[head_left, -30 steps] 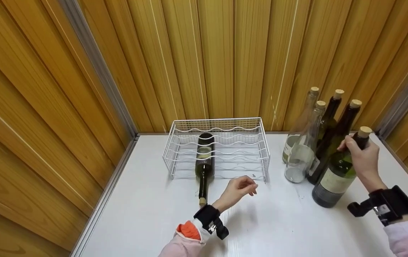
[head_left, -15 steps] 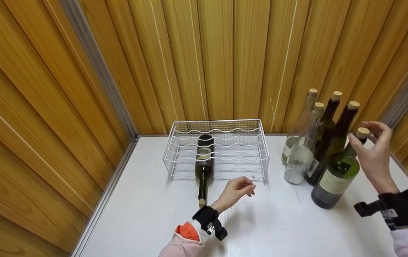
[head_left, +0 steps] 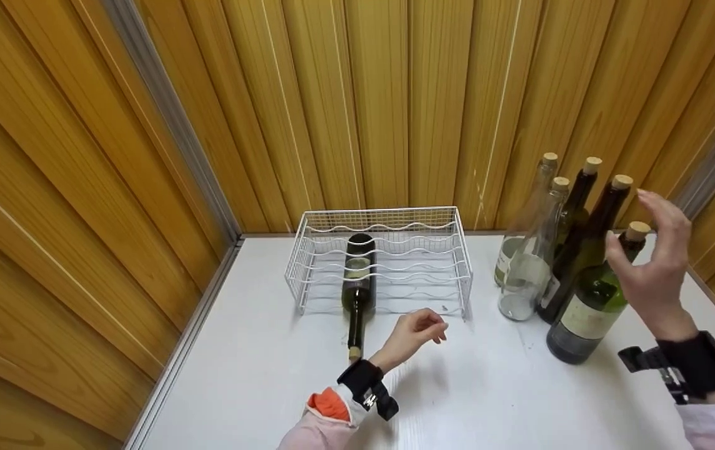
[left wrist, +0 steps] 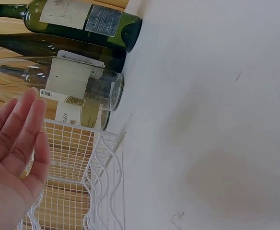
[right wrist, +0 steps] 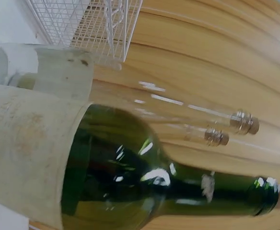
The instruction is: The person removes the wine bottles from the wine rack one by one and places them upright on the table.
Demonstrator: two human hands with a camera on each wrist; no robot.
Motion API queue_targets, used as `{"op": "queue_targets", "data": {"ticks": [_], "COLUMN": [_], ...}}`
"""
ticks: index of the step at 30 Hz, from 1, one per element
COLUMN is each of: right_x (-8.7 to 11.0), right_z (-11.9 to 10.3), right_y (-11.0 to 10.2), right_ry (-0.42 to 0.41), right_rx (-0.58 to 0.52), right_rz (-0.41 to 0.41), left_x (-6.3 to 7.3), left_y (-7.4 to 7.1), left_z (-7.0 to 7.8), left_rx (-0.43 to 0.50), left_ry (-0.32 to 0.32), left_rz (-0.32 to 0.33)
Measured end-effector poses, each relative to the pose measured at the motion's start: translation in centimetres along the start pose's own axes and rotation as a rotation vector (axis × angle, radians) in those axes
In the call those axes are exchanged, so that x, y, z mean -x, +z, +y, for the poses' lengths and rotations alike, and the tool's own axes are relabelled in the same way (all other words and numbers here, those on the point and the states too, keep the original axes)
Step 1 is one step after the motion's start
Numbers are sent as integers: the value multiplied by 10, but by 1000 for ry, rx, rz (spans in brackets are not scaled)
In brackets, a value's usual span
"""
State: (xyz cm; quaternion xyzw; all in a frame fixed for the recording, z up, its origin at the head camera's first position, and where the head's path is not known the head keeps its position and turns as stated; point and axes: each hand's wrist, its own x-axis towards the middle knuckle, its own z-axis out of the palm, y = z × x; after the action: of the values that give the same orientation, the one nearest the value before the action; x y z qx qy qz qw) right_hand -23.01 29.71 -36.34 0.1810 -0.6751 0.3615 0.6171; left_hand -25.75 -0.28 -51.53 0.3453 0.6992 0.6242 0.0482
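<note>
At the right, a green wine bottle (head_left: 582, 319) with a cork and a pale label stands upright on the white table. My right hand (head_left: 657, 278) is beside its neck, thumb and fingers spread apart and holding nothing. The right wrist view shows the bottle's green shoulder (right wrist: 116, 163) up close, with no fingers in sight. My left hand (head_left: 412, 337) hovers in front of the white wire rack (head_left: 380, 209), fingers loosely bent and nothing in them. In the rack lies a dark green bottle (head_left: 357, 297), its corked neck pointing toward me.
Behind the green bottle, two clear corked bottles (head_left: 525, 278) and two dark corked bottles (head_left: 598, 225) stand close together. Wood-panelled walls (head_left: 382, 112) enclose the white table (head_left: 489, 387) at the back and sides.
My right hand has let go of the green bottle's neck and spread its fingers, shifting slightly right. The bottle stays in place. My left hand has barely moved.
</note>
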Motion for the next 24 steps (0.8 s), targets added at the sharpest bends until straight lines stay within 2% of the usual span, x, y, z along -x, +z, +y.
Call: {"op": "queue_targets", "data": {"ticks": [3,6,10,13,18,22,24], "right_x": [4,14,36,53,74,88,95], "right_z": [-10,-11,2,14,23,27,29], "right_y": [12,24,38,45,51,54,55], "right_ry": [-66,-131,-180,-164,-97,-62,-17], "right_rx": [-45,-92,-151,-149,-124,-128,-130], "right_rz": [-37,-120,-305,-475,-691,-763,-801], "left_x": [0,0,-1,-2,-10,-17,-19], "left_y": [-1,-1,-2,-6,-24,-49,-63], "left_z": [1,2,0,-7,-20,-15,-11], "left_rx": [-5,-4,-11,-38,-177,-297,-342], "left_ry": [1,3,0,-12,-16,-7,7], "left_rz": [4,6,7,23,125,238,297]}}
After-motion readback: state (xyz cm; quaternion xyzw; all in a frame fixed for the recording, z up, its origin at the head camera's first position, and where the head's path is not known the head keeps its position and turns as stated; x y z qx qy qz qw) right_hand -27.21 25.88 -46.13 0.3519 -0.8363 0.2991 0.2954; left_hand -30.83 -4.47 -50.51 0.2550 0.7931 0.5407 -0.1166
